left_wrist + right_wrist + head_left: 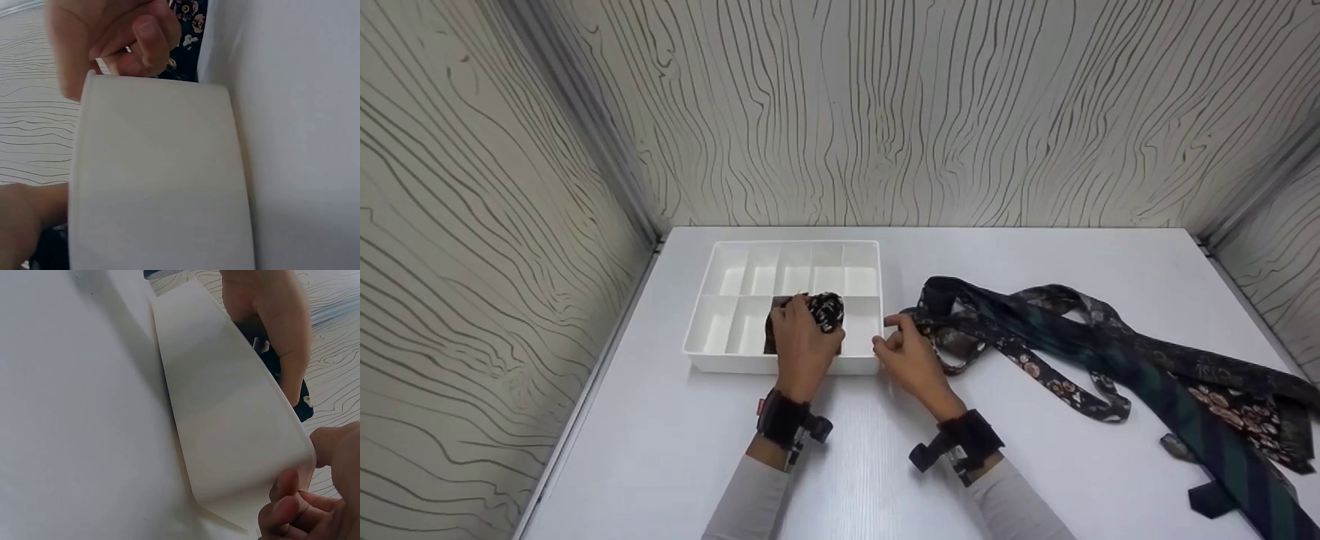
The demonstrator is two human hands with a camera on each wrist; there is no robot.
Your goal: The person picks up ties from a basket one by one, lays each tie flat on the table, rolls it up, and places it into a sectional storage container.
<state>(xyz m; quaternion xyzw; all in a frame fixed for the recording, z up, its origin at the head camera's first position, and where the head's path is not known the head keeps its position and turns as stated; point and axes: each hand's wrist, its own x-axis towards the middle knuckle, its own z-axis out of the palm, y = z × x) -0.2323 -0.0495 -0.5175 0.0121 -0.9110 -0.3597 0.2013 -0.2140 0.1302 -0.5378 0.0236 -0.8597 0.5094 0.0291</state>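
Note:
A white divided organizer box [784, 365] stands on the table, its compartments in two rows. Over the front row, my left hand [804, 341] grips a rolled-up necktie [828, 309], dark with a pale floral pattern. Part of the roll is hidden behind the fingers; in the right wrist view a dark edge of the necktie [305, 405] shows beyond the rim. At the box's front right corner, my right hand [913, 360] holds the side wall, with one digit over the rim and curled fingers [287, 509] against the outside.
Right of the box lies a tangled pile of neckties: a green and navy striped necktie [1166, 401], a dark floral necktie [1050, 379] and a dark grey patterned necktie [1207, 364]. Wood-grain panels [840, 112] enclose the white table [660, 450] at the back and sides.

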